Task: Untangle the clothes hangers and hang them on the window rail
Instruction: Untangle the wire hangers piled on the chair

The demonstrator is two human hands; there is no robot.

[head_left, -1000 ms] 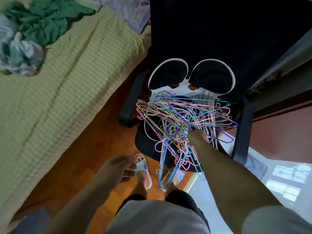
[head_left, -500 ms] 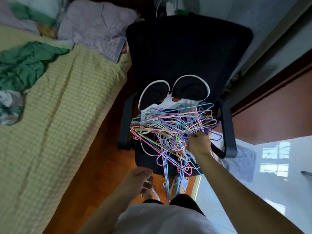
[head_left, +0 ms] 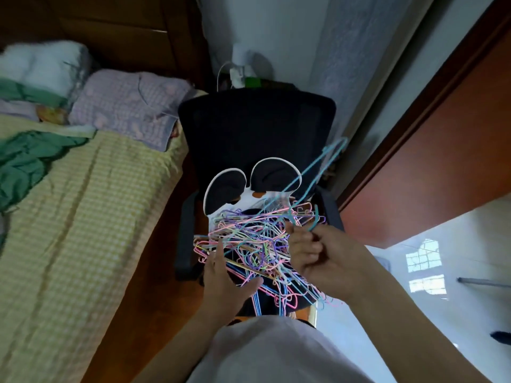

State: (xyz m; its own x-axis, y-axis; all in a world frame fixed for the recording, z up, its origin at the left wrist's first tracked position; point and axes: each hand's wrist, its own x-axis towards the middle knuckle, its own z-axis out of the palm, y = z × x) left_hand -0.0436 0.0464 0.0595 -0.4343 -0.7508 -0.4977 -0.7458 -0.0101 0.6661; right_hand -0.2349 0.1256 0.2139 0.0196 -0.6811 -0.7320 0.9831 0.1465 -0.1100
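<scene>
Pinched in the curled fingers of the right hand [head_left: 318,252]: the hook end of a light blue hanger [head_left: 318,172], tilted up and away over the chair's right armrest, its far corner against the pale wall. Pressed flat onto the near left edge of the tangle, fingers straight and spread: the left hand [head_left: 224,280], holding nothing. Beneath both hands, heaped on the seat of a black office chair [head_left: 257,128]: the knotted pile of thin hangers [head_left: 249,244] in pink, purple, blue, green and yellow, several trailing off the front edge of the seat. Just behind the pile, against the backrest: a white-rimmed black lumbar cushion [head_left: 249,183] with two rounded lobes. Left of the chair: a bed [head_left: 83,217] under yellow checked sheets, with a green cloth [head_left: 30,161] and a lilac pillow [head_left: 130,106]. Right of the chair: a red-brown wooden panel [head_left: 442,150]. No window rail visible.
</scene>
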